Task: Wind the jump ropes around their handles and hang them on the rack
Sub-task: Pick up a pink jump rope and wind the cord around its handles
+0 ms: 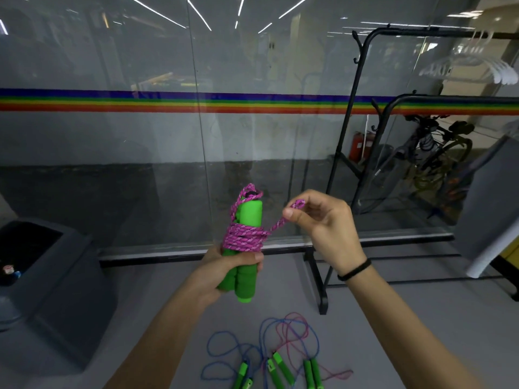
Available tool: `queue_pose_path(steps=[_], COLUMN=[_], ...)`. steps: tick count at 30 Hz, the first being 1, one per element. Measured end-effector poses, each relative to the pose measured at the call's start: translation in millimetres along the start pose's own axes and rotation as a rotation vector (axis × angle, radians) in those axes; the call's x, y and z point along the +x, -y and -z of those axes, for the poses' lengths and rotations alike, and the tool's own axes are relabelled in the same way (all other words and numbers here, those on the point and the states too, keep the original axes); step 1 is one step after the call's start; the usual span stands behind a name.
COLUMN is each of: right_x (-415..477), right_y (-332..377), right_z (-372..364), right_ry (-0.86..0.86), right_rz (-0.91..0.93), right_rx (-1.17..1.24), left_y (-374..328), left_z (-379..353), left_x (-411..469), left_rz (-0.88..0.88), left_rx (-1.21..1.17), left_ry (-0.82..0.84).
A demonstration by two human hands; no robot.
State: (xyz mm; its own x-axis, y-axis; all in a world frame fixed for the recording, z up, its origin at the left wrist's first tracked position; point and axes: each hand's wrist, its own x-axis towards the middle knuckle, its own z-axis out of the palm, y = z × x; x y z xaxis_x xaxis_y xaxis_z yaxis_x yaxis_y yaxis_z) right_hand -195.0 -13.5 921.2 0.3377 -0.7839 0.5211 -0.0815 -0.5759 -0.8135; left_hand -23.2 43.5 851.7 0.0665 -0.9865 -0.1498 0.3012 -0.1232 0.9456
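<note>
My left hand [224,272] grips a pair of green foam handles [247,279] held upright together. A pink rope [243,237] is wound in several turns around their middle. My right hand [323,220] pinches the last small loop of that pink rope between thumb and fingers, just right of the handle tops. On the floor below lie several more jump ropes [278,355] with green handles, their blue and pink cords loose and tangled. A black metal rack [362,80] stands at the right, against the glass wall.
A dark grey bin [56,290] stands at the left on the floor. White hangers [471,66] hang on the rack's top bar. A second, lower black rack [393,102] stands further right. Bicycles show behind the glass wall.
</note>
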Motion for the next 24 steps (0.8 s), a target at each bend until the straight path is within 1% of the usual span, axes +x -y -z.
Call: queue_pose_path(steps=[2, 5, 9, 15, 18, 22, 24], right_x=[-1.2, 10.4, 44.8, 105.8, 141.8, 196.6, 225.8], right_y=[-0.7, -1.6, -15.9, -52.7, -78.8, -119.7, -136.0], right_z=[0.0, -0.8, -1.9, 4.0, 19.0, 38.0, 47.6], right_ry=[-0.008, 0.037, 0.051, 0.045, -0.002, -0.084, -0.121], right_rz=[-0.004, 0.006, 0.017, 0.028, 0.058, 0.055, 0.036], right_rx=[0.0, -0.002, -0.016, -0.031, -0.066, -0.117, -0.142], left_y=[2.3, -2.5, -9.6, -20.3, -28.4, -45.9, -54.8], left_z=[-1.1, -6.7, -12.7, -24.1, -34.5, -46.1, -45.6], left_x=[4.3, 21.2, 54.9, 128.2, 173.5, 231.6, 268.1], left_rz=[-0.013, -0.028, -0.084, -0.075, -0.112, -0.142, -0.186], left_rx=[0.002, 0.01, 0.101, 0.085, 0.097, 0.15, 0.13], left_ry=[0.031, 0.032, -0.017, -0.004, -0.043, -0.046, -0.12])
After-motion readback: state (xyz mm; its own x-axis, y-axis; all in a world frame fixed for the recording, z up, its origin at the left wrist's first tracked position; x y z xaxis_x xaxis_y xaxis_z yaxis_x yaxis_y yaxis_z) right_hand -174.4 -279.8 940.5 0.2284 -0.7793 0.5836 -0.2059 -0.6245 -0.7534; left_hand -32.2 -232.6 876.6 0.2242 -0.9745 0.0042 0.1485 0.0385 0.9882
